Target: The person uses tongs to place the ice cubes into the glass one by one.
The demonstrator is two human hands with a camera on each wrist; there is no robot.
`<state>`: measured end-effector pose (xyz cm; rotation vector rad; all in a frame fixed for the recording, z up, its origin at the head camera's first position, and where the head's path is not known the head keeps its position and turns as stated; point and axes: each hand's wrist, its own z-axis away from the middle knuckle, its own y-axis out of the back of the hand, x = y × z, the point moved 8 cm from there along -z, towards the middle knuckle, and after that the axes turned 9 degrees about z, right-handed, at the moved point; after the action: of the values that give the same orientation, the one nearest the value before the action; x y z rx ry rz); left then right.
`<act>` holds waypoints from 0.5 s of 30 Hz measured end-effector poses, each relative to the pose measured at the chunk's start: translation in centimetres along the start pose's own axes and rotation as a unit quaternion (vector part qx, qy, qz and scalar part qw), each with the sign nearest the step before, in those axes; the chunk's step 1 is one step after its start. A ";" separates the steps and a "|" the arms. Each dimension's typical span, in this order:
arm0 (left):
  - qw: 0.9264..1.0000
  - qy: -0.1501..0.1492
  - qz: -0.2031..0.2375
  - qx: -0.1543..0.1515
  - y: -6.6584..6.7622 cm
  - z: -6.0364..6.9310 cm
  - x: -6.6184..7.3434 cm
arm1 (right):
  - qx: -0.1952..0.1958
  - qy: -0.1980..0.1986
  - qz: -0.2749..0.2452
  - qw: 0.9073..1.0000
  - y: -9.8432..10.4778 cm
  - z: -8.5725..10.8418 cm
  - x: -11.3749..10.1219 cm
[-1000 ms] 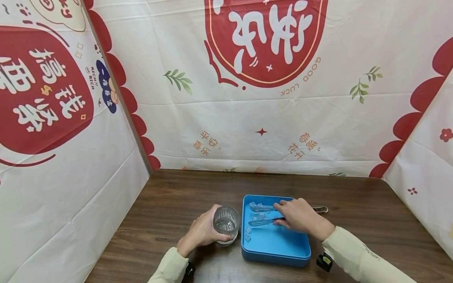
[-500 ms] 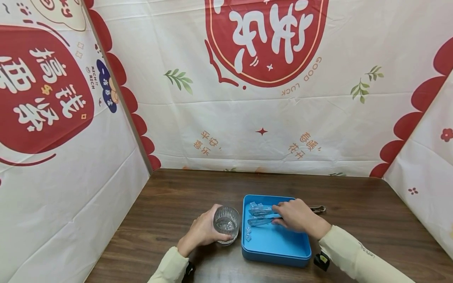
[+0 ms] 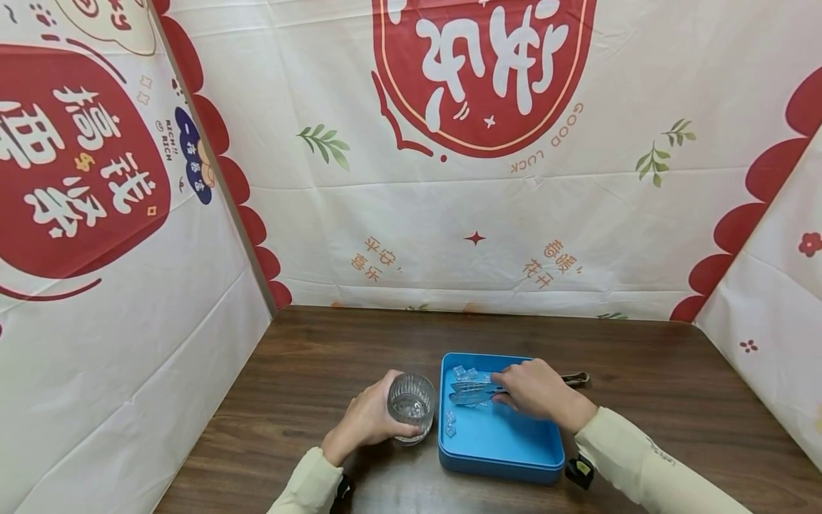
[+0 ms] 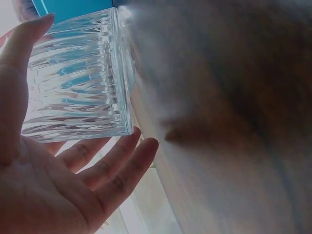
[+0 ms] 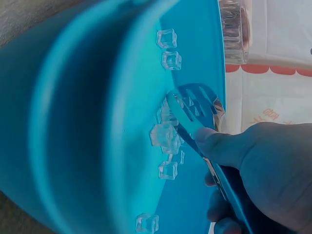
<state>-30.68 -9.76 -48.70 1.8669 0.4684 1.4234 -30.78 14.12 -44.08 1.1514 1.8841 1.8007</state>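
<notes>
My left hand (image 3: 369,415) holds a clear ribbed glass (image 3: 409,421) upright on the table, thumb on the near side. In the left wrist view the thumb and fingers curve around the glass (image 4: 73,78). My right hand (image 3: 539,389) grips metal tongs (image 3: 472,396) over the blue tray (image 3: 514,442). The tong tips are close together among clear cubes (image 3: 451,425) on the tray floor. In the right wrist view the slotted tong head (image 5: 183,109) meets a cluster of cubes (image 5: 165,136); whether a cube lies between the tips is unclear.
The tray stands just right of the glass, on a dark wooden table (image 3: 308,357). Several loose cubes lie along its left side and far corner. A printed white cloth (image 3: 411,214) encloses the table at the back and both sides.
The tong tips have drawn together, and my right hand has shifted slightly left. My left hand and the glass have stayed in place.
</notes>
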 end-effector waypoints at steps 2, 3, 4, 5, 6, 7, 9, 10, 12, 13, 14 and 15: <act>1.000 -0.001 -0.001 0.000 0.0 0.0 0.0 | -0.001 0.000 0.001 1.000 -0.1 0.0 0.0; 1.000 -0.002 -0.002 0.001 0.0 0.0 0.0 | -0.003 0.000 0.001 1.000 -0.1 -0.1 -0.1; 1.000 -0.002 -0.002 0.001 -0.1 0.0 0.0 | -0.005 0.001 0.001 1.000 -0.2 -0.1 -0.1; 1.000 -0.003 -0.004 0.001 -0.1 0.0 0.0 | -0.006 0.002 0.000 1.000 -0.2 0.0 -0.1; 1.000 -0.004 -0.004 0.001 -0.1 0.0 0.0 | -0.007 0.000 -0.001 1.000 -0.2 0.0 0.0; 1.000 -0.004 -0.004 0.002 -0.1 0.0 0.0 | -0.006 -0.001 0.000 1.000 -0.2 0.0 0.0; 1.000 -0.004 -0.004 0.002 -0.1 0.0 0.0 | -0.001 -0.004 0.000 1.000 0.0 0.0 0.2; 1.000 -0.004 -0.004 0.003 -0.1 0.0 0.0 | 0.003 -0.005 0.001 1.000 0.2 0.0 0.3; 1.000 -0.003 -0.003 0.002 0.0 0.0 0.0 | 0.010 -0.010 0.001 1.000 0.4 0.0 0.5; 1.000 -0.003 -0.003 0.002 0.0 0.0 0.0 | 0.011 -0.011 0.000 1.000 0.5 0.0 0.6; 1.000 -0.002 -0.002 0.002 0.0 0.0 0.0 | 0.012 -0.012 -0.001 1.000 0.6 0.0 0.7; 1.000 -0.001 -0.002 0.001 0.0 -0.1 0.0 | 0.013 -0.012 -0.003 1.000 0.7 -0.1 0.8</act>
<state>-30.74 -9.75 -48.72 1.8693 0.4721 1.4183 -31.08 14.56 -43.18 1.1691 1.9003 1.7552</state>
